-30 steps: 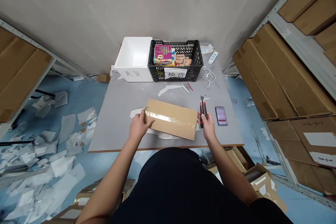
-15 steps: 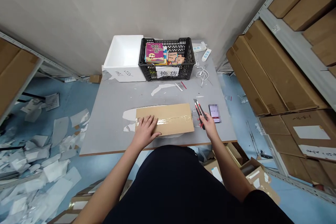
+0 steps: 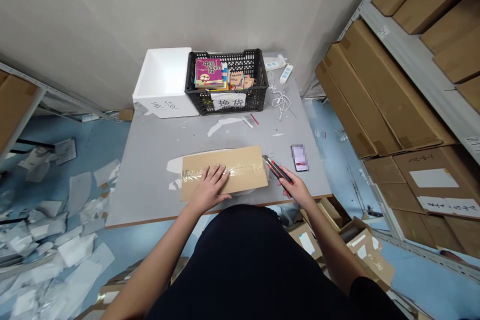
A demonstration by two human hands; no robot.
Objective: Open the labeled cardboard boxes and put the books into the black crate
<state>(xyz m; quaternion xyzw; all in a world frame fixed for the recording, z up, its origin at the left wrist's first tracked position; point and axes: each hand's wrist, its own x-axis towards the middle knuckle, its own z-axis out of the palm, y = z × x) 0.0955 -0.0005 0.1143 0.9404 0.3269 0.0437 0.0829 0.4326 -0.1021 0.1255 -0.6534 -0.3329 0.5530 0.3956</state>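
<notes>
A taped cardboard box lies flat near the front of the grey table. Clear tape runs along the middle of its top. My left hand rests on the box's top with fingers spread. In my right hand is a black and red utility knife, gripped by its handle. The knife's tip points left and sits close to the box's right end; whether it touches cannot be made out. A phone lies on the table beyond my right hand.
A white foam bin and a black crate holding books stand at the back. A white cable and power strips lie right of them. Scrap paper covers the floor at left; shelves with cartons rise at right.
My right hand has turned the knife from pointing away to pointing left, toward the box's end. My left hand has shifted slightly along the box top. The whole view has moved a little.
</notes>
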